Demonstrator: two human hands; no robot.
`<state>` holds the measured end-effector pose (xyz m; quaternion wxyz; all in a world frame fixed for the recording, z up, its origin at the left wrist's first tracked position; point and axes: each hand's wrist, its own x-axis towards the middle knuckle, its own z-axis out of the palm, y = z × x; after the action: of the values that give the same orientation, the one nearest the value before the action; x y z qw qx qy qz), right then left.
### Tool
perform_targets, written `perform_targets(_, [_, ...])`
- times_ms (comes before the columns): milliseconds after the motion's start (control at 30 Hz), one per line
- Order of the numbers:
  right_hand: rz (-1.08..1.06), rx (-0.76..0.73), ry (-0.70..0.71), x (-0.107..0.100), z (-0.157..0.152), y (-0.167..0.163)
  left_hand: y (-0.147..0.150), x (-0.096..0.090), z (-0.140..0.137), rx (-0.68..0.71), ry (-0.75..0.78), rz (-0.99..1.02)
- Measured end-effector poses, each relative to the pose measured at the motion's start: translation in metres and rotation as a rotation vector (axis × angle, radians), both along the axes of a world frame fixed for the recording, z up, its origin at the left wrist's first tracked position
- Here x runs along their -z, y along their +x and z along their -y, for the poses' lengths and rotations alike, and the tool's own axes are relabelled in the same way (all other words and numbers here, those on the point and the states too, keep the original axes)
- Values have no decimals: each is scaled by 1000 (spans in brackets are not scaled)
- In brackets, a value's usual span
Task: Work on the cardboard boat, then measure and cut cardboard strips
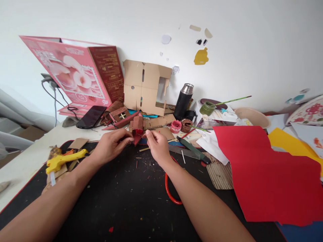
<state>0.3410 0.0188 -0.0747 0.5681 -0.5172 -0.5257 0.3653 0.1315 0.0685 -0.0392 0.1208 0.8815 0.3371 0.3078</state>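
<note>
My left hand point(112, 144) is closed in a pinch, its fingertips beside the pointed lower end of a small red-painted cardboard model point(137, 125). What those fingers hold, if anything, is too small to make out. Just right of the model, my right hand point(158, 146) pinches too, with a tiny dark reddish bit showing at its fingertips. Behind the left hand lies a brown-red cardboard house point(119, 115) with a window of pale sticks. A thin wooden stick point(144, 149) rests on the black mat point(113, 198) between the hands, near scattered crumbs.
A yellow glue gun point(64, 160) lies left on cardboard scraps. Right are a green-handled cutter point(194, 150), red scissor handles point(170, 193) partly under my forearm, and red paper point(272, 178). Behind stand paint jars point(175, 127), a black flask point(183, 102), a phone point(91, 117) and a pink box point(75, 74).
</note>
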Motion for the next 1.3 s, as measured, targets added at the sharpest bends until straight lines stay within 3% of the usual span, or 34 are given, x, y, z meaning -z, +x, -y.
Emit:
perform_targets(167, [-16, 24, -4, 1, -1, 0, 1, -1, -3, 7, 6, -2])
perform_targets(400, [-10, 29, -14, 1, 0, 1, -2, -4, -4, 154, 45, -121])
perform_targets(700, [-25, 6, 0, -2, 0, 1, -2, -2, -5, 136, 14, -251])
perform_targets(867, [-27, 6, 2, -2, 0, 1, 0, -13, 3, 205, 20, -209])
perform_targets(1033, [-37, 5, 6, -2, 1, 3, 4, -22, 19, 318, -96, -343])
perform_targets(1300, [-37, -5, 1, -2, 0, 2, 10, -9, 21, 274, -202, -475])
